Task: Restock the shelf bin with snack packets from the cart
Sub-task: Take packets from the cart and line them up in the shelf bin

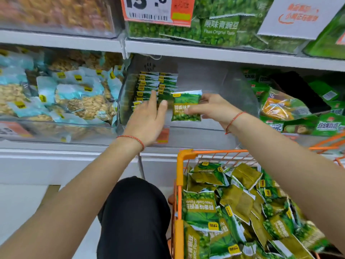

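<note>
Both forearms are bare, no sleeves showing. A thin red cord bracelet (234, 119) circles the wrist just behind the right hand (214, 108), another (133, 139) behind the left hand (147, 122). Black trousers (134, 217).

A white shelf board (56, 41) crosses the upper part of the frame, carrying a clear bin of brownish snacks (56, 14) at upper left and green pea packets (220, 28) at upper centre. The lower shelf (65, 148) spans the middle of the frame. On it stand a clear bin of pale blue nut packets (61, 94) at left, the central clear shelf bin (214, 126) with upright rows of green packets (149, 85) at its back left, and mixed green packets (298, 113) at right.
</note>
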`<state>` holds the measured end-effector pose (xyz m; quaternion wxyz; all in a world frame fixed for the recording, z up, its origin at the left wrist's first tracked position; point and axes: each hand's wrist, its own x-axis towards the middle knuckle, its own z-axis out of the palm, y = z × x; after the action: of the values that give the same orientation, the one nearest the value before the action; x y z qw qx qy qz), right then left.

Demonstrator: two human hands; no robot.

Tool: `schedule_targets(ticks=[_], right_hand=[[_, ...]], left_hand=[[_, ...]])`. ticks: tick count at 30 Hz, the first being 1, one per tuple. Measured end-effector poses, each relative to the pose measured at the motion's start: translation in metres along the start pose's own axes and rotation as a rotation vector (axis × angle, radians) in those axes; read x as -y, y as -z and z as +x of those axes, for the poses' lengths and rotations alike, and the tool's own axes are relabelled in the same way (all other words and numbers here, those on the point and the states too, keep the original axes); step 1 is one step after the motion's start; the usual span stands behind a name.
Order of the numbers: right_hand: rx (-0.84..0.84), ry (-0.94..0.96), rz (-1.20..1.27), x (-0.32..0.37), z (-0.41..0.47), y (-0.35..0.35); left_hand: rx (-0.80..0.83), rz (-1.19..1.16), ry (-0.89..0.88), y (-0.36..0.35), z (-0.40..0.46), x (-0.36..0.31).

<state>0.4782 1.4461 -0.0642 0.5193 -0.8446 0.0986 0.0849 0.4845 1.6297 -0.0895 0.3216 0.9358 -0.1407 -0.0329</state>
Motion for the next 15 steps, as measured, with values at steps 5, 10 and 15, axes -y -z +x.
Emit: schedule_targets(ticks=[5, 10, 15], right_hand=[[0.064, -0.134, -0.126, -0.02, 0.056, -0.023], [0.137, -0.203, -0.037, -0.02, 0.091, -0.043], [-0.051, -0.218, -0.255, -0.027, 0.115, -0.06]], left_hand=[[0.049, 0.433, 0.004, -0.013, 0.021, 0.025], [0.073, 0.396, -0.004, -0.015, 0.025, 0.031], [0.041, 0.403, -0.018, -0.018, 0.025, 0.032]])
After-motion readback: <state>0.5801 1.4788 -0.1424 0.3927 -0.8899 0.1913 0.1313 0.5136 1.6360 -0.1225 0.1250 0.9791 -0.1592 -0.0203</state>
